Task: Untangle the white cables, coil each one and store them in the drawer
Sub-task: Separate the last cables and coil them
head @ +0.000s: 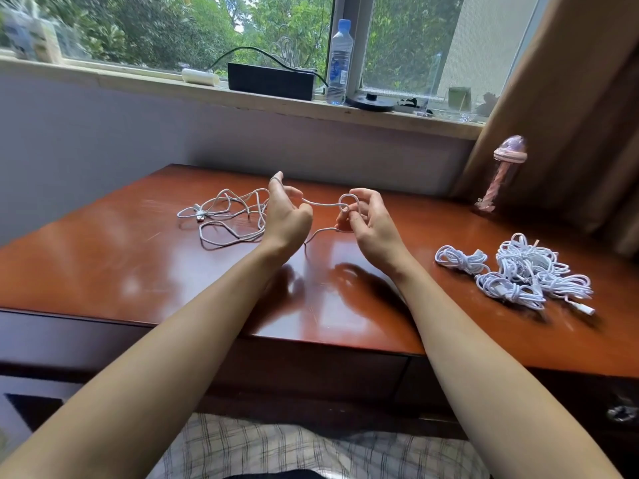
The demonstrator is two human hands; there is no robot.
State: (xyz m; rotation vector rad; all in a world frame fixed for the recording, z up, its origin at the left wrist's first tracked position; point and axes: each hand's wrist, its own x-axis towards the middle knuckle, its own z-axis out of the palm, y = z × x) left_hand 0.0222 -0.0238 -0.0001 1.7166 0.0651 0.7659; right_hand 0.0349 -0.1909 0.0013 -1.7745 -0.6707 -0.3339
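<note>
**Left hand** [287,216]: raised above the counter, thumb and fingers pinching a thin white cable [323,203]. One finger stands straight up. The cord seems to pass over its tip, but I cannot be sure of that.

**Right hand** [370,223]: fingers curled, thumb and forefinger pinching a small round loop of the same cable. A short span runs taut between the two hands, and a tail drops from the right hand to the counter.

**Slack loops** [228,219]: the rest of that cable, wandering over the counter beyond the left hand and partly hidden by it. A metal-tipped USB plug [200,218] lies at the far left end.

**Coiled white bundles** [461,259]: two tidy ones on the counter, right of the right forearm. Just behind them sits a larger heap of white cord [532,264] whose strands I cannot count.

**Counter** [138,271]: glossy reddish-brown wood, lightly scratched, mirroring both hands. Dark wooden fronts [311,368] sit under its near edge. A blurred metal knob [622,413] shows at the lower right.

**Pale window sill** [103,76], behind the counter:
- clear plastic water bottle with a blue cap [339,63]
- black rectangular box [271,81]
- white cylinder [200,77]

**Right side:** brown curtain [570,98], cut off by the frame, with a pink see-through tumbler [501,174] in front of it.

**Bottom edge:** checked cloth [311,451].
</note>
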